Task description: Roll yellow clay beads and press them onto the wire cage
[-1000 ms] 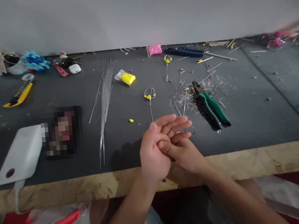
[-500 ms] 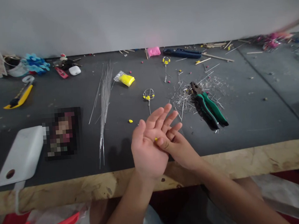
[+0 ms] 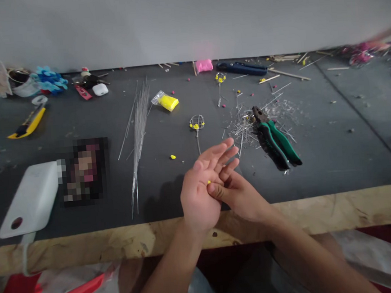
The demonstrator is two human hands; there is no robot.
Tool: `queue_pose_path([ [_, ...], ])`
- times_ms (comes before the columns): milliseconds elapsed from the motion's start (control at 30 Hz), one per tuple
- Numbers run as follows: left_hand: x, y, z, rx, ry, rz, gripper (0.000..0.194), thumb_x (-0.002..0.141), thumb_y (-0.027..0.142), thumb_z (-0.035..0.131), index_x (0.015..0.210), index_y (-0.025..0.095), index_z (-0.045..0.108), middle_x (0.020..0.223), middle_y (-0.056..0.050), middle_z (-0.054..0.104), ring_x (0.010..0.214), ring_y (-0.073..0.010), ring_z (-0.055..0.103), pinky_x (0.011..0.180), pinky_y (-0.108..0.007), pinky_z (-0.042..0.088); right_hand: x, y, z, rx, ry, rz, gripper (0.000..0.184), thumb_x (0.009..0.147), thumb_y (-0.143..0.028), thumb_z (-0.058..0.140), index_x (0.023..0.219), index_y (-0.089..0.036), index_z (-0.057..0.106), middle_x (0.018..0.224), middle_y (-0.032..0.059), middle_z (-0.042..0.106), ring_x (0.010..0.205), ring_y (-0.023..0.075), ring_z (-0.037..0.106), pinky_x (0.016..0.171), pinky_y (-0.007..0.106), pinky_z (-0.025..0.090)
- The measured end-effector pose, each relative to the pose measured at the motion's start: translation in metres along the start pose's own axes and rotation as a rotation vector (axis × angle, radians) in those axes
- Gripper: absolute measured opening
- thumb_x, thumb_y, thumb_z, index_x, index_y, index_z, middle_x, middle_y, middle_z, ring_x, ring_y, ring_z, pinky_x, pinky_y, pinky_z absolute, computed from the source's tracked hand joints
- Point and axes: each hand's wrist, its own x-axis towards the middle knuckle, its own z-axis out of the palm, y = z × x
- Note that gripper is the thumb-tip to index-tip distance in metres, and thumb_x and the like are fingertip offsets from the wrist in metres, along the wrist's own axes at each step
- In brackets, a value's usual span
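Observation:
My left hand (image 3: 201, 195) is turned palm up, its fingers stretched out and slightly curled. A tiny piece of yellow clay (image 3: 209, 182) lies on that palm. The thumb of my right hand (image 3: 236, 193) presses against the clay, while its other fingers are mostly hidden behind my left hand. Just beyond my fingertips lies a wire loop (image 3: 197, 123) with a twisted stem and yellow clay bits on it. Another yellow clay lump (image 3: 173, 157) rests on the table to the left. A second decorated wire loop (image 3: 220, 77) is farther back.
Green-handled pliers (image 3: 275, 142) lie at right beside scattered wire clippings (image 3: 244, 127). To the left are a bundle of wires (image 3: 138, 124), a bag of yellow clay (image 3: 168, 102), a phone, a white power bank (image 3: 30, 195) and a yellow utility knife (image 3: 29, 123). Pink clay (image 3: 204, 66) sits by the wall.
My left fingers have curled and drawn closer together, and its thumb has tipped inward. The right thumb stays on the palm by the yellow clay. The view has shifted slightly.

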Motion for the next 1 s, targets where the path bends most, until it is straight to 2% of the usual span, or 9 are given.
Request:
queue_pose_path([
  [267,0.007,0.007,-0.009,-0.153,-0.071,-0.135,0.049,0.092,0.054,0.030,0.107,0.026,0.068,0.126,-0.003,0.066,0.128,-0.0240,0.053,0.106,-0.041,0.040,0.005,0.002,0.000,0.059,-0.011,-0.006,0.036,0.072,-0.031,0.081,0.104,-0.024,0.067,0.102,0.0026,0.072,0.100,0.0185,0.067,0.088,0.034,0.054],
  [467,-0.003,-0.001,0.002,0.122,-0.140,-0.008,0.051,0.092,0.052,0.035,0.099,0.019,0.073,0.116,-0.009,0.070,0.123,-0.0296,0.056,0.106,-0.042,0.040,0.005,0.001,-0.001,0.030,-0.015,-0.060,0.029,0.070,-0.043,0.080,0.086,-0.022,0.067,0.083,0.0006,0.068,0.084,0.0160,0.066,0.076,0.029,0.053],
  [567,-0.005,-0.004,0.003,0.195,-0.131,0.055,0.052,0.092,0.054,0.034,0.103,0.019,0.072,0.121,-0.009,0.067,0.125,-0.0301,0.053,0.108,-0.043,0.038,0.006,0.001,-0.001,0.044,-0.040,-0.059,0.030,0.069,-0.041,0.081,0.087,-0.022,0.067,0.083,0.0000,0.067,0.082,0.0151,0.065,0.076,0.028,0.052],
  [767,-0.006,-0.007,0.002,0.159,-0.070,0.119,0.050,0.092,0.056,0.034,0.117,0.024,0.063,0.126,-0.006,0.064,0.125,-0.0273,0.053,0.110,-0.043,0.034,0.008,0.003,-0.001,0.039,-0.056,-0.057,0.035,0.067,-0.042,0.082,0.090,-0.021,0.067,0.082,-0.0002,0.068,0.078,0.0147,0.065,0.074,0.028,0.052],
  [900,-0.006,-0.010,0.005,0.116,0.003,0.140,0.047,0.091,0.055,0.040,0.123,0.027,0.059,0.128,-0.006,0.062,0.124,-0.0263,0.053,0.110,-0.043,0.034,0.009,0.003,0.000,-0.017,-0.024,-0.029,0.038,0.066,-0.044,0.082,0.092,-0.020,0.068,0.084,0.0016,0.070,0.082,0.0176,0.066,0.074,0.030,0.054],
  [1000,-0.002,-0.008,0.007,0.041,0.084,0.085,0.047,0.091,0.055,0.039,0.121,0.025,0.059,0.127,-0.007,0.062,0.124,-0.0259,0.053,0.109,-0.043,0.036,0.008,0.005,0.002,-0.025,0.049,-0.034,0.039,0.067,-0.045,0.081,0.093,-0.020,0.068,0.090,0.0035,0.072,0.087,0.0191,0.067,0.075,0.030,0.055],
])
